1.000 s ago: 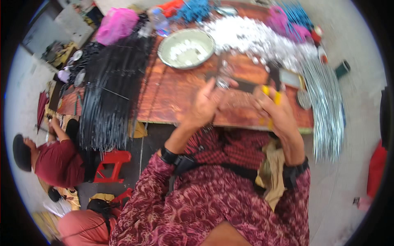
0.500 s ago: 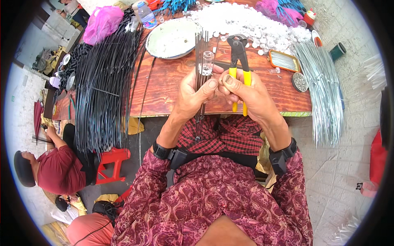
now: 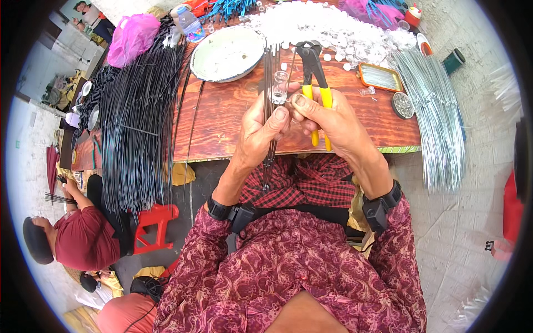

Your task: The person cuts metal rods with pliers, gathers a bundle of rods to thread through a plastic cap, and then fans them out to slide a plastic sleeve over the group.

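My left hand (image 3: 257, 129) is closed around a bundle of thin black rods (image 3: 271, 72), which stand up above the fingers and hang out below them. A small clear plastic cup (image 3: 280, 87) sits against the rods, just above my thumb. Yellow-handled end-cutting pliers (image 3: 317, 93) rest in my right hand (image 3: 327, 115), jaws pointing away from me. The thumb and forefinger of that hand pinch together beside the clear cup; whatever lies between them is too small to make out. Both hands are close together over the table's near edge.
Long black rods (image 3: 139, 127) lie heaped at the left and silvery wires (image 3: 430, 111) at the right, both overhanging the wooden table (image 3: 222, 125). Behind stand a white basin (image 3: 202, 61) and piled clear plastic pieces (image 3: 311, 25). A person (image 3: 89, 236) sits at far left by a red stool (image 3: 158, 222).
The pliers and my right hand have shifted slightly left and toward the far side. My left hand keeps its hold on the rods and cup. The whole view has turned a little.
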Demonstrator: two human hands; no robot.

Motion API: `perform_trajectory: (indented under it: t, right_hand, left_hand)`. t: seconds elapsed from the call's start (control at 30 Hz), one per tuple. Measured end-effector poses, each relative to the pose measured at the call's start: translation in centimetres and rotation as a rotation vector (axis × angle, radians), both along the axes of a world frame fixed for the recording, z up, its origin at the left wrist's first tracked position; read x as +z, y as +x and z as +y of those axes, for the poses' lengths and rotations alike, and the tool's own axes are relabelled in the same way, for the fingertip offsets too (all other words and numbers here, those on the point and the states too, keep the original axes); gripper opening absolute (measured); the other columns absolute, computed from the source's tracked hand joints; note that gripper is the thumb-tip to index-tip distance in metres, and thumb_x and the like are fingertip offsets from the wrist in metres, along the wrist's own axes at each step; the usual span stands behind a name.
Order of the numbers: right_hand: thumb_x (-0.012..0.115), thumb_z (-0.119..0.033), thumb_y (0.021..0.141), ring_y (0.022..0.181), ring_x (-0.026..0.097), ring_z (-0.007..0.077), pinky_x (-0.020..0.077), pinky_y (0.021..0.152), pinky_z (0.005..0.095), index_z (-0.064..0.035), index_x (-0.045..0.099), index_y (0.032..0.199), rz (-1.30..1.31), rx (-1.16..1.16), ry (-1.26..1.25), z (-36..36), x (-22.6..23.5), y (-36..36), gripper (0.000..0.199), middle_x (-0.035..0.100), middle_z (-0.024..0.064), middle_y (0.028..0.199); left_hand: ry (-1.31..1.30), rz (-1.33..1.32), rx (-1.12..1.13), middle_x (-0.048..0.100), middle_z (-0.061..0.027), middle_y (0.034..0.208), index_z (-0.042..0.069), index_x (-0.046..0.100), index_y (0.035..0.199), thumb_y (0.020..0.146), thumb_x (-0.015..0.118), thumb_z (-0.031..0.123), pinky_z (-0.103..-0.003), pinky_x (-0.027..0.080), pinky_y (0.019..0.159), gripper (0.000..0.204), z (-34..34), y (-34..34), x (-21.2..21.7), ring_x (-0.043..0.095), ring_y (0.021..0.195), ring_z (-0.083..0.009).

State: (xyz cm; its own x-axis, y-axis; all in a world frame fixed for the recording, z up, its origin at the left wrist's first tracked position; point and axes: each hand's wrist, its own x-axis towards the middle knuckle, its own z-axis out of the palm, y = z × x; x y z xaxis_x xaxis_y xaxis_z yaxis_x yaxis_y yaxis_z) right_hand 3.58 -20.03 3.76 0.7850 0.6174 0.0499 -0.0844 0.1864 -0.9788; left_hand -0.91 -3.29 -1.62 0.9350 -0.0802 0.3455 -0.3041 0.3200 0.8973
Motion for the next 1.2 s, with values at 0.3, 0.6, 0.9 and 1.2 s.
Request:
perform_trajectory:
  t: [0.3,0.6,0.9,1.2]
  right_hand:
    - [0.06,-0.021,0.102,0.065,0.047,0.0034,0.0404,0.059,0.0213,0.0047,0.059,0.132,0.037,-0.002,-0.035,-0.5,-0.3,0.2,0.039,0.054,-0.0045,0.078]
    - [0.061,-0.019,0.101,0.066,0.051,0.0048,0.0432,0.06,0.0232,0.0036,0.063,0.126,0.05,-0.008,-0.005,-0.2,-0.3,0.1,0.033,0.058,-0.0033,0.079]
    - [0.065,-0.017,0.098,0.064,0.057,0.0081,0.0469,0.057,0.0275,0.0015,0.068,0.111,-0.344,-0.406,-0.292,2.1,-1.2,0.0,0.022,0.067,0.0017,0.076]
    - [0.054,-0.05,0.103,0.054,0.048,0.006,0.0408,0.05,0.0231,-0.005,0.059,0.096,0.12,0.104,-0.307,-2.5,0.3,-0.1,0.046,0.052,-0.0024,0.067]
  left_hand:
    - [-0.025,-0.006,-0.032,0.058,0.0029,0.087,0.0,0.048,0.143,0.105,0.058,0.031,-0.019,0.036,0.057,0.05,-0.1,-0.1,-0.2,0.044,0.066,-0.0023]
    - [0.002,0.02,0.007,0.06,0.0028,0.091,0.001,0.048,0.143,0.104,0.059,0.027,-0.019,0.037,0.059,0.048,-0.5,-0.2,0.3,0.045,0.068,-0.0019]
    - [-0.013,0.013,0.03,0.057,0.0044,0.088,0.0,0.044,0.146,0.104,0.059,0.03,-0.018,0.036,0.057,0.053,0.3,0.6,-0.2,0.044,0.065,-0.0018]
    - [-0.128,-0.03,-0.074,0.04,0.0023,0.072,-0.005,0.033,0.151,0.106,0.053,0.032,-0.021,0.027,0.052,0.061,1.6,0.8,-0.5,0.033,0.057,-0.0038]
